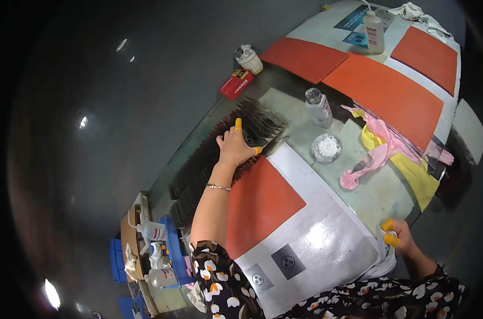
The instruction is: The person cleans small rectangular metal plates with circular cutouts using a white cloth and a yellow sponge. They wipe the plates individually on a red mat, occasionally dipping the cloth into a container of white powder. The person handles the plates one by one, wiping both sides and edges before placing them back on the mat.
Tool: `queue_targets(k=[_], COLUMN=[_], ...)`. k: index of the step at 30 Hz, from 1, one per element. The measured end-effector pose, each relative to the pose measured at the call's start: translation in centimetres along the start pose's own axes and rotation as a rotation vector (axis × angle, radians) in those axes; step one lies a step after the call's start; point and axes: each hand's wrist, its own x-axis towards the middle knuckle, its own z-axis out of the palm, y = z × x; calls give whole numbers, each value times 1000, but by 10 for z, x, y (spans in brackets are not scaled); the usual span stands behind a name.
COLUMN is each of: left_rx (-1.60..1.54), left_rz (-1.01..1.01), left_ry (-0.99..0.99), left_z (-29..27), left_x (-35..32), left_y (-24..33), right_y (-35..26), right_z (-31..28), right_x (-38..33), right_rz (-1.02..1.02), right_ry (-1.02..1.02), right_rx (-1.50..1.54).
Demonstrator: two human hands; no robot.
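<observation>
While the right hand (400, 238) grips a cloth (385, 256), the left hand (235, 145) spreads at a plate (249, 139) by standing plates (260, 118) | pinch: can't tell | looks thin, stiff, light | best held by edges

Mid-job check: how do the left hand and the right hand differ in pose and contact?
Pose: the left hand has thumb and finger spread wide; the right hand is curled.
Contact: the left hand is at the dark plates; the right hand grips a pale cloth.
Place: the left hand reaches past the orange mat; the right hand is beside the white sheet.
Shared: both wear yellow finger covers.
</observation>
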Motion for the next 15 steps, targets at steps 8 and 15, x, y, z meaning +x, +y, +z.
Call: queue_targets(k=[8, 15], left_rx=[-37, -302], left_rz=[54, 242], left_ry=[-118, 180], left_z=[6, -19], left_x=[40, -58], left_y=[15, 7], right_y=[-1, 5], right_z=[-7, -7], right_x=[-1, -4], right_rz=[32, -14], right_ry=[51, 116], right_rx=[-101, -41])
